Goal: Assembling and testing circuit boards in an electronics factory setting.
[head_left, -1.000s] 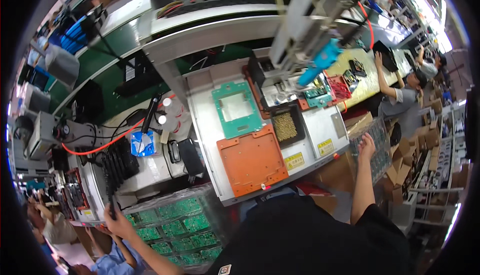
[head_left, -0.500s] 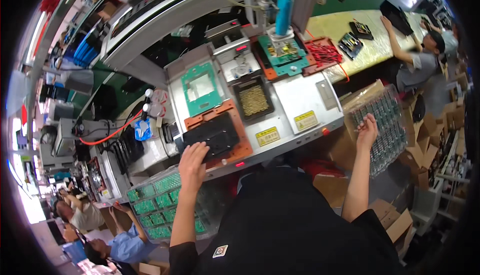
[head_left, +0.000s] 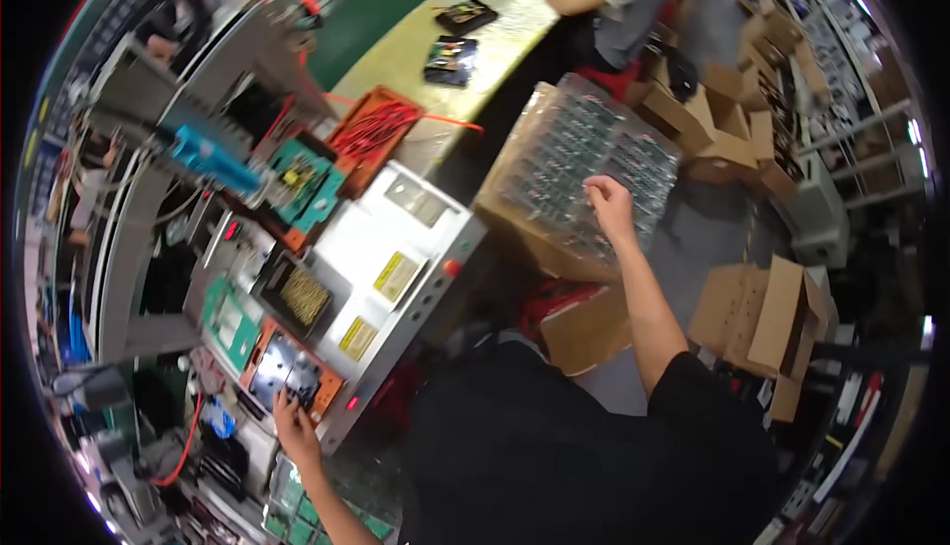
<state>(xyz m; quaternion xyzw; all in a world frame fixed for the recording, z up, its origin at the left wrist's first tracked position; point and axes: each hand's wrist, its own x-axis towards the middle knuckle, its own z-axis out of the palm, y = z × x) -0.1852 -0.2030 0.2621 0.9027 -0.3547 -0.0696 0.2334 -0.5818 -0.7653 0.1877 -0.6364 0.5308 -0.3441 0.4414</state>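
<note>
My left hand (head_left: pixel 297 428) rests its fingertips at the near edge of a black plastic housing (head_left: pixel 282 369), fingers loosely extended. That housing lies in an orange fixture (head_left: pixel 329 393) on the white machine bench. My right hand (head_left: pixel 612 208) is over a clear plastic tray (head_left: pixel 564 164) of green circuit boards, with its fingers bent together; what is between them, if anything, cannot be made out. Beside the housing are a green frame plate (head_left: pixel 230 322) and a black bin of brass-coloured screws (head_left: pixel 302 295).
A blue electric screwdriver (head_left: pixel 213 159) hangs above a teal fixture (head_left: pixel 305 184). An orange bin (head_left: pixel 381 129) holds red wires. Under the tray is a cardboard box (head_left: pixel 515 238); open cartons (head_left: pixel 762 322) stand at the right. Another person (head_left: pixel 623 10) works at the yellow table (head_left: pixel 396 45).
The view has swung to the right, so the bench now sits further left. My right hand has come over the tray of boards. My left hand stays by the black housing.
</note>
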